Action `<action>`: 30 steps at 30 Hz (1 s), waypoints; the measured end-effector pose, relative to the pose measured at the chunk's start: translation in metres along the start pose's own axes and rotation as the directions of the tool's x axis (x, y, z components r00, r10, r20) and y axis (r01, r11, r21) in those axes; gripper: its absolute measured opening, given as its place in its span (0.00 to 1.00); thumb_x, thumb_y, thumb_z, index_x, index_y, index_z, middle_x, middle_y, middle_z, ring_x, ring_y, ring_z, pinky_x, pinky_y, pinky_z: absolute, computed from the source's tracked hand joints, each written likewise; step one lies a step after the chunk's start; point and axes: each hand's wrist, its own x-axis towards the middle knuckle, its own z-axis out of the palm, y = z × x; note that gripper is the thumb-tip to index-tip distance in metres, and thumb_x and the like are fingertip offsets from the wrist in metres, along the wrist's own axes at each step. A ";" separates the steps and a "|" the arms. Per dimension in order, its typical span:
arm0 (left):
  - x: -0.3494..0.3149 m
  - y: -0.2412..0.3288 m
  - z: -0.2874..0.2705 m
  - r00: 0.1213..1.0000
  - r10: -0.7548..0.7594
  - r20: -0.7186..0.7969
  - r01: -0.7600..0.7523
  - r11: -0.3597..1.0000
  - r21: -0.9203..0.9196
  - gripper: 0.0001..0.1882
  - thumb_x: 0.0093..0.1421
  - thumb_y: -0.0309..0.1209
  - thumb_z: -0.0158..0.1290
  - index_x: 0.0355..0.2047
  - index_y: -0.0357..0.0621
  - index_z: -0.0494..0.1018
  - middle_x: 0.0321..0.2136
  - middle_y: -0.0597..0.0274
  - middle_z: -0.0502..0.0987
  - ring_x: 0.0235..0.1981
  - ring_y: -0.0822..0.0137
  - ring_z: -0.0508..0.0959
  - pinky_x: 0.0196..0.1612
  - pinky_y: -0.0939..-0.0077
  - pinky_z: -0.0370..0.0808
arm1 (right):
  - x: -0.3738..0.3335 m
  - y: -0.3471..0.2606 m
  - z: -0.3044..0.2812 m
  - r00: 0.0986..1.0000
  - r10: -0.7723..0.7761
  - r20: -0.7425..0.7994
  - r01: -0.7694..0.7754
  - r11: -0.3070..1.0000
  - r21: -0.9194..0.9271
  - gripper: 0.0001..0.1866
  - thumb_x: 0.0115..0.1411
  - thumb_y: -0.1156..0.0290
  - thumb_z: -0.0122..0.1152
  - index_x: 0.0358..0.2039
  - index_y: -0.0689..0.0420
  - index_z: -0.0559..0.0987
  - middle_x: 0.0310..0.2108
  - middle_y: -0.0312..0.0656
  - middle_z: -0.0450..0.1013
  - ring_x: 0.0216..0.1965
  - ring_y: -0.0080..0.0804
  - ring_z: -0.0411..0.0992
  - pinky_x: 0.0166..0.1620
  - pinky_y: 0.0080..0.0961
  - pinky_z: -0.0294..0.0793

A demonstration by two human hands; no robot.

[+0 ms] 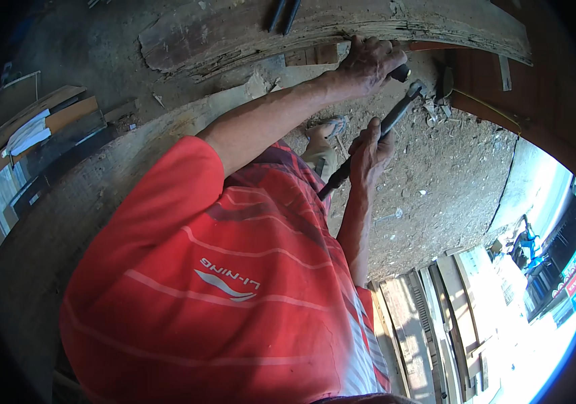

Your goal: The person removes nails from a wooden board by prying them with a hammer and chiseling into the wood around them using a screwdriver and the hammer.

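Hammer (399, 113), weathered plank (342, 25), littered floor (436, 185)

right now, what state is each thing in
left hand: closed on a dark handle
right hand: closed around the hammer
hammer: slanted, not lying down
weathered board: rough, split edge
dark rods: side by side on the board
planks: side by side, lower right

We see a hammer (399, 116) with a long dark shaft and grey metal head, slanting from mid-frame toward the upper right, head uppermost. Just beside that head, we make out a dark, blunt-ended piece (400, 71), mostly hidden, below a ragged-edged wooden plank (234, 35).
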 end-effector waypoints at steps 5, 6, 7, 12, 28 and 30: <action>0.003 0.003 -0.017 0.995 0.020 -0.097 -0.043 0.969 -0.245 0.25 0.52 0.29 0.67 0.49 0.53 0.70 0.38 0.63 0.75 0.44 0.57 0.76 0.51 0.54 0.64 | 0.000 0.006 -0.016 0.993 0.048 -0.104 -0.046 0.999 0.015 0.18 0.70 0.57 0.59 0.30 0.53 0.67 0.16 0.32 0.63 0.13 0.20 0.64 0.16 0.21 0.62; 0.002 0.003 -0.032 0.979 0.048 -0.200 -0.123 0.916 -0.381 0.24 0.52 0.27 0.66 0.48 0.51 0.70 0.38 0.62 0.75 0.42 0.58 0.77 0.49 0.58 0.68 | -0.001 0.009 -0.018 0.995 0.038 -0.093 -0.038 0.999 0.011 0.18 0.70 0.56 0.59 0.30 0.55 0.67 0.16 0.33 0.65 0.13 0.21 0.65 0.16 0.21 0.63; 0.002 0.008 -0.050 0.978 0.048 -0.204 -0.125 0.916 -0.381 0.24 0.52 0.27 0.66 0.48 0.51 0.70 0.38 0.62 0.75 0.42 0.58 0.77 0.49 0.58 0.68 | -0.003 0.011 -0.019 0.995 0.032 -0.091 -0.032 0.999 0.008 0.19 0.70 0.55 0.58 0.30 0.56 0.68 0.15 0.35 0.66 0.13 0.22 0.66 0.16 0.22 0.63; -0.009 -0.009 -0.129 0.829 -0.339 -0.444 0.062 0.846 -0.530 0.14 0.58 0.26 0.61 0.44 0.42 0.71 0.32 0.63 0.75 0.31 0.71 0.78 0.34 0.73 0.76 | -0.011 -0.027 -0.022 0.978 0.087 0.191 -0.094 0.995 0.028 0.19 0.70 0.54 0.56 0.43 0.61 0.74 0.21 0.37 0.71 0.22 0.26 0.71 0.28 0.25 0.70; -0.043 -0.070 -0.123 0.818 -0.440 -0.370 0.519 0.842 0.147 0.17 0.62 0.36 0.61 0.44 0.37 0.73 0.40 0.43 0.77 0.42 0.47 0.79 0.46 0.49 0.75 | 0.097 -0.100 -0.024 0.791 -0.059 0.608 0.419 0.777 -0.470 0.27 0.73 0.50 0.52 0.54 0.64 0.72 0.19 0.34 0.67 0.19 0.19 0.66 0.23 0.24 0.66; -0.043 -0.078 -0.114 0.791 -0.236 -0.564 0.424 0.877 0.227 0.15 0.61 0.36 0.63 0.41 0.39 0.75 0.38 0.45 0.78 0.39 0.48 0.80 0.43 0.50 0.76 | 0.103 -0.099 -0.027 0.787 -0.036 0.616 0.410 0.776 -0.479 0.27 0.73 0.51 0.50 0.56 0.63 0.72 0.22 0.37 0.68 0.24 0.24 0.68 0.29 0.30 0.68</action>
